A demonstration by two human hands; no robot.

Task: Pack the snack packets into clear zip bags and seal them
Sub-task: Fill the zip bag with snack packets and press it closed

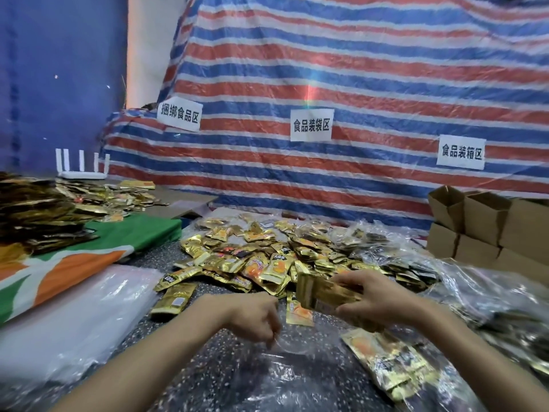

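Observation:
A big heap of loose gold snack packets [252, 257] covers the middle of the speckled table. My right hand [377, 295] grips a stacked bundle of gold packets [323, 292] just above the table. My left hand [255, 318] pinches the edge of an empty clear zip bag [282, 370] lying flat in front of me. A filled clear bag of packets [386, 367] lies at the lower right.
A stack of empty clear bags [74, 316] lies at the left, beside a green and orange cloth [74, 257]. More packets are piled at the far left [35, 212]. Cardboard boxes [490, 227] stand at the right, with bagged packets [475, 281] in front of them.

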